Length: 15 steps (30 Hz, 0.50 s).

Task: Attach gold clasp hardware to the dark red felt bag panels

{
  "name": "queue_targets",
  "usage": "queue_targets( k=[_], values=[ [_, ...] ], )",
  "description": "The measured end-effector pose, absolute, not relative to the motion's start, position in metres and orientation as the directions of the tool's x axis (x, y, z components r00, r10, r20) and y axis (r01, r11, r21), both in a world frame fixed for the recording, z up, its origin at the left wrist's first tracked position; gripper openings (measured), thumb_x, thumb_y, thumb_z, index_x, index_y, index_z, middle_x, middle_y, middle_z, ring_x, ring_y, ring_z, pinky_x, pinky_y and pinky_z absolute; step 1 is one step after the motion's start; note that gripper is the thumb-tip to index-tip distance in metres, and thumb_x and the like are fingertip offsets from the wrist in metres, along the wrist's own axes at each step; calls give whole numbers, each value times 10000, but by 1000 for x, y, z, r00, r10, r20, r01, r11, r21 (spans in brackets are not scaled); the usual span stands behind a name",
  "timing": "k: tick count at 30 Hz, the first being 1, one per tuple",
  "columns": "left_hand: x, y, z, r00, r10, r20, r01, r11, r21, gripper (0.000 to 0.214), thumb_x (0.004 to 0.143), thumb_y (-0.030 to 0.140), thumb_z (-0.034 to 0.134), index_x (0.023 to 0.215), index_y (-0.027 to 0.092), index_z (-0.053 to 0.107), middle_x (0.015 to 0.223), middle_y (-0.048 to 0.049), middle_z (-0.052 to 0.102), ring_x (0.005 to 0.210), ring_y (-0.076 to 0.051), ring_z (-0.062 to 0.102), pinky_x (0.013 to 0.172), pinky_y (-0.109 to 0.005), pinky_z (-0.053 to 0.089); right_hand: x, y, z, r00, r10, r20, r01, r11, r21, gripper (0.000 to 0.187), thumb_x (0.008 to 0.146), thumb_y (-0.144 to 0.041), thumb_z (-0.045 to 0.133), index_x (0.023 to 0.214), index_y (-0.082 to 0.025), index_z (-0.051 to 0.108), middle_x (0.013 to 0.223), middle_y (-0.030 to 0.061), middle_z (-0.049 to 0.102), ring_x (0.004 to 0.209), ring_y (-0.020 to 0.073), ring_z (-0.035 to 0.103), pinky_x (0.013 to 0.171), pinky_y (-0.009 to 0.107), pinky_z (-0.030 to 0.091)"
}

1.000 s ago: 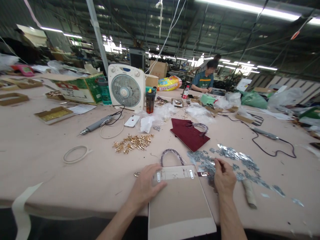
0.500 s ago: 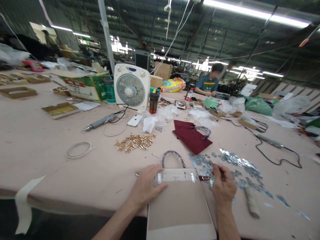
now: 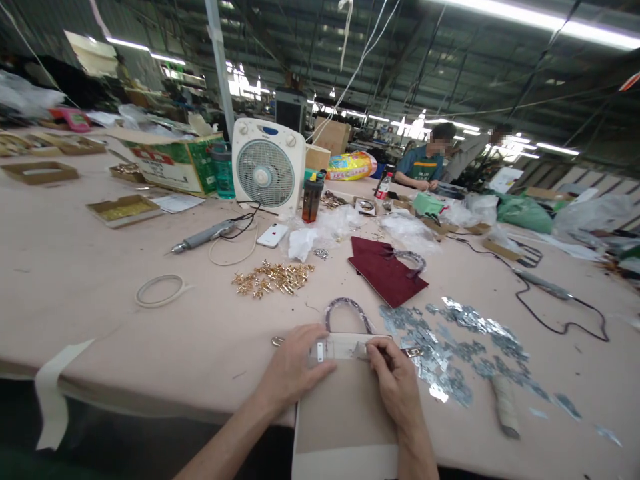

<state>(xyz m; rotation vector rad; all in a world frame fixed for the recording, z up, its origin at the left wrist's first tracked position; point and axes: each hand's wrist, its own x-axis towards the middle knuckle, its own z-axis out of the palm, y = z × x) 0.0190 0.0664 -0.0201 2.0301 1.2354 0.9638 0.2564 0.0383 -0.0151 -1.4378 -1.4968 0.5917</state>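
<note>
A beige bag panel (image 3: pixel 345 407) lies at the table's front edge, with a dark wrapped handle (image 3: pixel 347 305) arching from its top. My left hand (image 3: pixel 297 365) rests on the panel's upper left corner, fingers and thumb spread around a small white metal plate (image 3: pixel 321 351). Between thumb and fingertips, my right hand (image 3: pixel 397 380) pinches a small silvery metal plate (image 3: pixel 361 350) against the panel's upper right; the fingers partly hide it. Gold-coloured clasps stick out at both sides, the right clasp (image 3: pixel 412 352) beyond my knuckles. Many loose metal plates (image 3: pixel 445 360) lie to the right.
Beyond the panel are a dark red bag piece (image 3: pixel 385 273) and a pile of gold fittings (image 3: pixel 274 277). An electric screwdriver (image 3: pixel 205 236), a tape roll (image 3: pixel 160 291), a phone (image 3: pixel 273 235) and a fan (image 3: pixel 267 170) stand or lie leftward. A co-worker (image 3: pixel 425 163) sits across the table.
My right hand has moved left from above the loose plates onto the panel's upper right, bringing a small metal plate there. My left hand stays in place. Another person shows behind the co-worker.
</note>
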Motion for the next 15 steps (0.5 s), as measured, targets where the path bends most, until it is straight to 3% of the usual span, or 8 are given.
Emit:
queue_targets(
  k=[6,15],
  values=[
    [18,66,-21,306,904,299,486,-419,767,465,811,285,806,1249,251,654,1330,-84,693,1280,-286,619,1134,-490,506,253,38,-15,7,949,314,542,260,-799,276,1021,-422,541,898,-219,682,867,51,695,809,217,628,723,299,487],
    [18,67,-22,300,900,316,495,-429,755,483,781,266,836,1231,244,660,1313,-80,705,1257,-284,633,1117,-498,520,252,37,-18,-23,944,329,600,277,-751,219,1042,-365,533,930,-224,656,893,33,674,792,189,613,714,287,458]
  ],
)
